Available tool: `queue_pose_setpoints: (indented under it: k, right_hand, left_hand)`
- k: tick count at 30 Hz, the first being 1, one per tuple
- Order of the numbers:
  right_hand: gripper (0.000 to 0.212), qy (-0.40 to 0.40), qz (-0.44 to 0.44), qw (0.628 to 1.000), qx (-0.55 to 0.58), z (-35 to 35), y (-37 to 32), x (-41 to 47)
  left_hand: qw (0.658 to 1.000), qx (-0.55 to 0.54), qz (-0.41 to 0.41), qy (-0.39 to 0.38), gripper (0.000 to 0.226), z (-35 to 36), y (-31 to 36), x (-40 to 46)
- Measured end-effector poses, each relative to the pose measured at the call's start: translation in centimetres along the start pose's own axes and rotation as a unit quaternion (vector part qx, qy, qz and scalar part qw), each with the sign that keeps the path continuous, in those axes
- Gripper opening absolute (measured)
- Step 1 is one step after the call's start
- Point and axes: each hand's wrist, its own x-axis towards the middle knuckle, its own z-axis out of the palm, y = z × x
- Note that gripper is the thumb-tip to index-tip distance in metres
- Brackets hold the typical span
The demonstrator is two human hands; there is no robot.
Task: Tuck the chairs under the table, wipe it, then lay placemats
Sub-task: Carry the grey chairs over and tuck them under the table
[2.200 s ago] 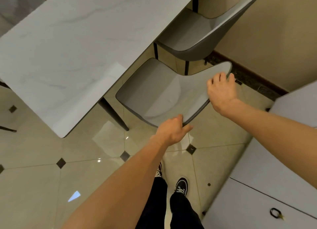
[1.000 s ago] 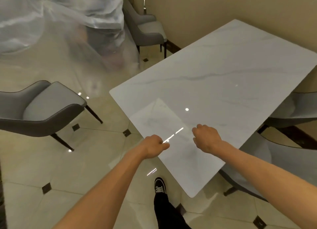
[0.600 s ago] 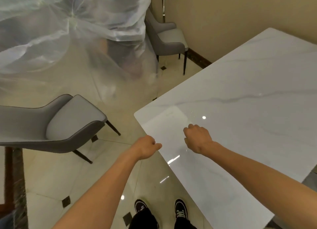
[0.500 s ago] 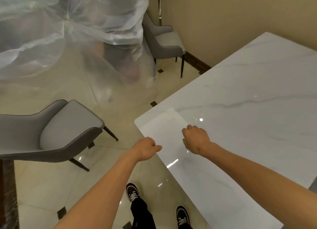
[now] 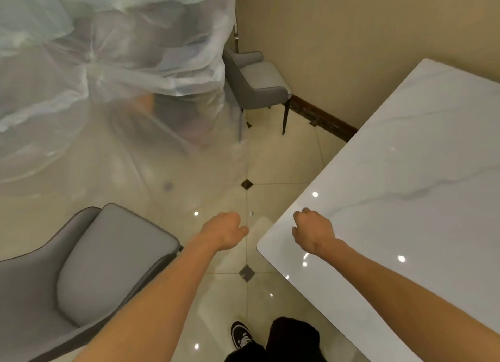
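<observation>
Two hands reach forward, both empty with fingers loosely curled. The left hand (image 5: 223,230) hangs over the floor (image 5: 281,161), between the near chair (image 5: 108,264) and the table (image 5: 405,199) corner, touching neither. The right hand (image 5: 313,230) hovers over the table's near corner; whether it touches the top cannot be told. Below, a black shoe (image 5: 240,336) and dark trouser leg stand on the tiles beside the table edge.

The near chair, grey and padded, stands to the left of the left arm, well clear of the table and not tucked under it. The table, white marble with grey veins, runs off to the right, its top bare and glossy with light spots.

Farther off, a second grey chair (image 5: 259,84) stands against the beige wall (image 5: 351,36), apart from the table. Clear plastic sheeting (image 5: 108,63) drapes over blurred shapes at upper left and spreads onto the floor.
</observation>
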Motion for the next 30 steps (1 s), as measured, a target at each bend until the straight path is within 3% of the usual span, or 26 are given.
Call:
queue_pose_setpoints:
  k: [3, 7, 11, 14, 18, 20, 24, 30]
  right_hand:
    - [0.015, 0.012, 0.009, 0.999, 0.031, -0.9, -1.7, 2.9]
    - [0.012, 0.007, 0.032, 0.997, 0.07, -1.2, -2.9, 7.6]
    - [0.01, 0.002, 0.05, 0.995, 0.087, -2.0, -3.4, 12.9]
    - [0.015, -0.014, 0.063, 0.99, 0.124, -2.9, -4.3, 17.1]
    - [0.019, -0.022, 0.081, 0.985, 0.151, -4.1, -4.8, 20.8]
    - [0.018, -0.016, 0.104, 0.983, 0.149, -4.5, -4.7, 22.4]
    - [0.017, -0.021, 0.153, 0.975, 0.162, -6.0, -4.7, 26.2]
    - [0.01, -0.009, 0.221, 0.961, 0.166, -9.6, -5.6, 33.8]
  left_hand:
    - [1.0, 0.011, 0.021, -0.015, 0.045, -2.9, -1.0, 3.0]
    - [0.998, 0.037, 0.039, -0.045, 0.026, -6.1, -1.5, 7.6]
    - [0.997, 0.043, 0.041, -0.052, 0.042, -10.5, -2.4, 10.8]
    - [0.996, 0.069, 0.034, -0.051, 0.031, -14.7, -3.3, 14.4]
    - [0.996, 0.084, 0.032, -0.028, 0.037, -17.8, -3.5, 18.8]
    - [0.994, 0.084, 0.05, -0.045, 0.03, -18.8, -3.0, 20.7]
    - [0.988, 0.1, 0.092, -0.075, 0.044, -21.4, -1.9, 25.9]
    - [0.98, 0.095, 0.16, -0.064, 0.046, -28.4, -2.0, 33.1]
